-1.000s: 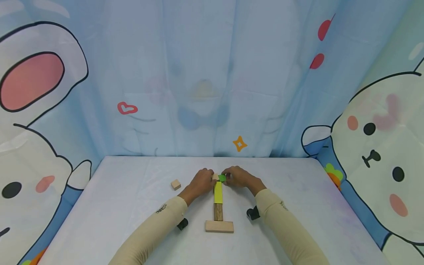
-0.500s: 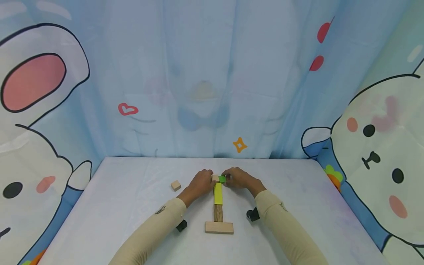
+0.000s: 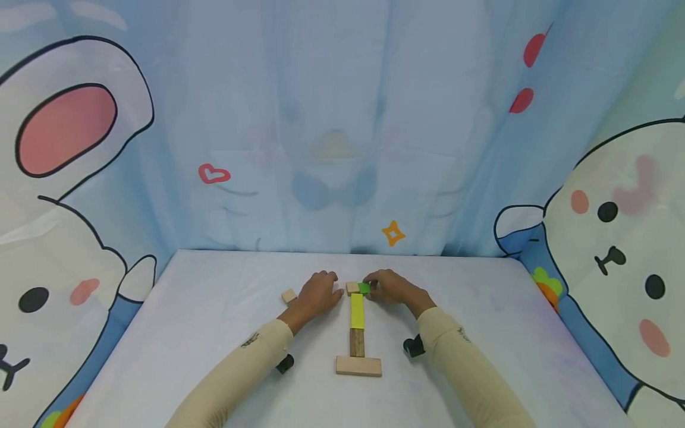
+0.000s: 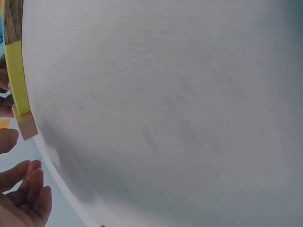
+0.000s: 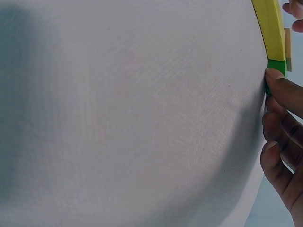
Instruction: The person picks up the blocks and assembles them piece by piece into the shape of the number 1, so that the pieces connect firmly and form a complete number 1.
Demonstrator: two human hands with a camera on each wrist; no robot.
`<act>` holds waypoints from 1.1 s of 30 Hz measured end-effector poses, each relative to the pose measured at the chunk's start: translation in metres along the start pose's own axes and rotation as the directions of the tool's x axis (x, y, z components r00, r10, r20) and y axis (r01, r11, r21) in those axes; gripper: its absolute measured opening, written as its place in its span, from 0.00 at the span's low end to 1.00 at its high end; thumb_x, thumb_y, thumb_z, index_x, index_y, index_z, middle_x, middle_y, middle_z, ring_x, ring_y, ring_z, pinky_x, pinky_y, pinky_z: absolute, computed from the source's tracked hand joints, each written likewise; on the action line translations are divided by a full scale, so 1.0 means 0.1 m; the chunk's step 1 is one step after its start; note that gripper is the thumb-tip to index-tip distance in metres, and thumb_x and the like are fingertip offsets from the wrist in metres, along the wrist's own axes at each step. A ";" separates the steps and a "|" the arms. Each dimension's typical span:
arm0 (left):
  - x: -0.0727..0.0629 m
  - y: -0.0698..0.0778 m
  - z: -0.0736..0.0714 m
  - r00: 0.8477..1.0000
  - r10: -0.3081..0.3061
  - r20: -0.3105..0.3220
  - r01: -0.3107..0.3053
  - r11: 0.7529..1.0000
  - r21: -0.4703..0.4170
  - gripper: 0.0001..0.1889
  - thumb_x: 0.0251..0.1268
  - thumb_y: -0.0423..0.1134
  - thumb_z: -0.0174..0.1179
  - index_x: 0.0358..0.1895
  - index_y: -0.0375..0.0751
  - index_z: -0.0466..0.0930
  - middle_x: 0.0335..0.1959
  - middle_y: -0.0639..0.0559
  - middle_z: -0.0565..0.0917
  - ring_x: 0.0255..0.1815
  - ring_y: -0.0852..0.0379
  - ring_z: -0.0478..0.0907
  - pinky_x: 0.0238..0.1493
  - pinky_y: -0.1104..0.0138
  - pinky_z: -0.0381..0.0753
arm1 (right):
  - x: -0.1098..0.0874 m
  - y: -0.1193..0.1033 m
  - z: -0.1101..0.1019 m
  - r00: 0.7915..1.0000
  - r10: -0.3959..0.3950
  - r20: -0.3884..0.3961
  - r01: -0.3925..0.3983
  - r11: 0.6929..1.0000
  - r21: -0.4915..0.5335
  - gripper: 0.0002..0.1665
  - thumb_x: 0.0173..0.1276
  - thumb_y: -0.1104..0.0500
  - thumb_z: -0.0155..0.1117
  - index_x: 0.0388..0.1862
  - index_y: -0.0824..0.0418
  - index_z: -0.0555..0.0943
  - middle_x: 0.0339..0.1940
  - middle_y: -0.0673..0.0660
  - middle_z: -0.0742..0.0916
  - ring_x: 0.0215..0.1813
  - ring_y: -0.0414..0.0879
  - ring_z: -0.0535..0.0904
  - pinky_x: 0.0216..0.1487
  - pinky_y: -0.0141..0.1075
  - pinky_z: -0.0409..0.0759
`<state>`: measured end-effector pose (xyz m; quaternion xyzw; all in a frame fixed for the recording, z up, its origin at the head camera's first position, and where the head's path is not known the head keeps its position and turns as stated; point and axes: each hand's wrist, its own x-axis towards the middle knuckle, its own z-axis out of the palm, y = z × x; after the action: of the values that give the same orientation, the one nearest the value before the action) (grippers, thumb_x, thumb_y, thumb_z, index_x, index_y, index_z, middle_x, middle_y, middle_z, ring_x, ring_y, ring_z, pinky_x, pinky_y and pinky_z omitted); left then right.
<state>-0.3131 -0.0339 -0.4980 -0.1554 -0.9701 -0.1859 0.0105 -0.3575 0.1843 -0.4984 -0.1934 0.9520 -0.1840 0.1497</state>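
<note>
My left hand (image 3: pixel 317 295) is beside a small plain wooden block (image 3: pixel 352 288), apart from it, with fingers loosely bent and nothing held; the left wrist view shows a gap between its fingertips (image 4: pixel 35 165) and that block. My right hand (image 3: pixel 395 288) pinches a small green block (image 3: pixel 364 288), the thumb lying on it in the right wrist view. The green and plain blocks sit side by side at the far end of a yellow block (image 3: pixel 357 311). A brown wooden block (image 3: pixel 357 343) follows in line, then a flat plain plank (image 3: pixel 358 366) lying crosswise at the near end.
A loose wooden block (image 3: pixel 289 296) lies left of the left hand, partly hidden by it. Dark wrist cameras (image 3: pixel 414 346) show under both sleeves. A printed curtain (image 3: pixel 321 148) hangs behind the white table (image 3: pixel 455 285).
My left hand has let go of the plain wooden block and drawn back to the left. My right hand stays at the green block. The head view has shifted slightly.
</note>
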 end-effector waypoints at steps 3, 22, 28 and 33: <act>-0.03 -0.03 -0.02 0.999 0.023 -0.030 -0.022 0.999 0.029 0.19 0.71 0.46 0.62 0.55 0.35 0.81 0.46 0.43 0.84 0.46 0.49 0.81 0.48 0.58 0.82 | 0.00 0.01 0.00 1.000 -0.005 -0.003 0.005 1.000 0.008 0.24 0.68 0.57 0.70 0.61 0.61 0.81 0.43 0.53 0.84 0.46 0.46 0.76 0.57 0.47 0.77; -0.21 -0.26 -0.09 0.997 -0.008 -0.082 0.019 0.991 0.133 0.21 0.68 0.47 0.64 0.55 0.35 0.82 0.51 0.40 0.81 0.52 0.45 0.77 0.55 0.53 0.77 | 0.02 0.03 0.02 1.000 -0.028 -0.011 0.028 1.000 0.012 0.24 0.67 0.57 0.70 0.61 0.61 0.81 0.42 0.52 0.84 0.45 0.46 0.76 0.54 0.45 0.77; -0.27 -0.37 -0.12 0.995 -0.005 -0.095 0.017 0.993 0.119 0.22 0.67 0.46 0.65 0.57 0.34 0.81 0.53 0.39 0.81 0.54 0.43 0.77 0.55 0.52 0.77 | 0.02 0.05 0.03 0.999 -0.050 -0.012 0.050 0.999 0.003 0.24 0.67 0.57 0.70 0.61 0.62 0.81 0.42 0.52 0.84 0.46 0.46 0.76 0.54 0.46 0.77; -0.30 -0.46 -0.15 0.995 -0.015 -0.101 0.027 0.992 0.124 0.24 0.67 0.47 0.65 0.59 0.34 0.79 0.54 0.38 0.80 0.55 0.43 0.76 0.56 0.51 0.76 | 0.01 0.07 0.01 0.998 -0.058 -0.011 0.058 0.998 0.011 0.24 0.68 0.57 0.70 0.61 0.62 0.81 0.43 0.53 0.85 0.46 0.47 0.77 0.54 0.47 0.77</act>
<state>-0.2988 -0.0891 -0.5031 -0.1347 -0.9798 -0.1322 0.0668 -0.3604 0.1896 -0.5022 -0.2190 0.9458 -0.1945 0.1404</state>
